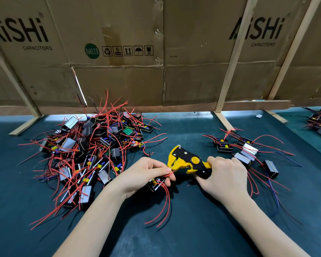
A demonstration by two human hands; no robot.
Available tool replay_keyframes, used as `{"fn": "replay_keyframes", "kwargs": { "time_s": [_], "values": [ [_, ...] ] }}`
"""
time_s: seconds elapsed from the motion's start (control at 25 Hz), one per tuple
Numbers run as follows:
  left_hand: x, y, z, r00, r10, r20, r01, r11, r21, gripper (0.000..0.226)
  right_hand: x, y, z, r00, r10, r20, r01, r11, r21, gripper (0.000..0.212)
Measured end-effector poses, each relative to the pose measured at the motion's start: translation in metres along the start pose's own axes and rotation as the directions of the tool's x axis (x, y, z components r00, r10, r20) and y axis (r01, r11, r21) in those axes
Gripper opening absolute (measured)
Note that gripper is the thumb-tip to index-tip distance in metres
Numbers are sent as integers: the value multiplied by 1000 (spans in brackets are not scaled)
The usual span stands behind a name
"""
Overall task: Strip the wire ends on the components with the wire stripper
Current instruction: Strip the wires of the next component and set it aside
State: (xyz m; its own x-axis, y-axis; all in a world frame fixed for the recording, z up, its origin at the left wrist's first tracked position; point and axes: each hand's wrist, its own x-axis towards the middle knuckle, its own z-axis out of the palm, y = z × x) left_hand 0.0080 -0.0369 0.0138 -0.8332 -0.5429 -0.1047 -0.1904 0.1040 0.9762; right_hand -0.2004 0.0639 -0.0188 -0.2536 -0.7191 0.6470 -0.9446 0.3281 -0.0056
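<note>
Head view, left hand: left hand [145,174] pinches a red wire [168,174] between thumb and forefinger, its tip pointing at the stripper's mouth; the lower fingers curl over a small black component [154,183] held just above the mat [193,229]
Head view, right hand: right hand [225,179] is clenched around the handles of the yellow-and-black wire stripper [188,162]; head of the tool points left, near the left fingertips
Wire end: just beside the stripper's mouth; whether it is already seated there is too small to tell
Handling, wire: thin, limp, light; likely bends if pushed, so best pinched close to the tip
Handling, component: small, light, rigid; other red leads hang loose below the hand
Handling, stripper: stiff, probably needs a firm squeeze at the handles
Supply: big tangled pile [89,154] to the left; smaller group [245,151] to the right
</note>
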Motion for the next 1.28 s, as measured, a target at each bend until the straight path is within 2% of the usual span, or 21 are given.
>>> {"fn": "replay_keyframes", "kwargs": {
  "time_s": [0.28,0.52,0.72,0.88,1.04,1.12,1.16,1.24,1.28],
  "values": [
    [-2,4,0,1000,-13,14,13,1000,-10,26,0,-1,-2,1000,-2,23,3,1000,-18,55],
    [-4,10,-1,999,39,35,-37,998,-47,25,3,2,-10,992,36,-118,-27,996,79,45],
    [-9,9,-11,983,-96,158,82,992,95,25,1,5,-5,997,66,-46,-62,996,71,50],
    [-7,7,-19,985,-153,74,148,987,68,25,1,13,1,996,82,-18,-81,996,39,47],
    [-5,6,-16,993,-74,-95,76,997,19,24,4,14,0,984,181,-4,-179,975,129,43],
    [0,5,-9,971,-64,-230,50,997,-67,27,8,16,-4,962,273,-27,-259,936,236,41],
    [2,6,-4,956,-78,-283,33,986,-162,24,10,18,-8,945,325,-42,-300,908,294,42],
    [7,9,13,957,-70,-280,-38,932,-361,18,15,23,-15,900,434,-34,-393,844,365,45],
    [10,8,22,972,-46,-230,-59,902,-427,26,17,28,-18,877,480,-23,-437,816,379,44]
  ]
}}
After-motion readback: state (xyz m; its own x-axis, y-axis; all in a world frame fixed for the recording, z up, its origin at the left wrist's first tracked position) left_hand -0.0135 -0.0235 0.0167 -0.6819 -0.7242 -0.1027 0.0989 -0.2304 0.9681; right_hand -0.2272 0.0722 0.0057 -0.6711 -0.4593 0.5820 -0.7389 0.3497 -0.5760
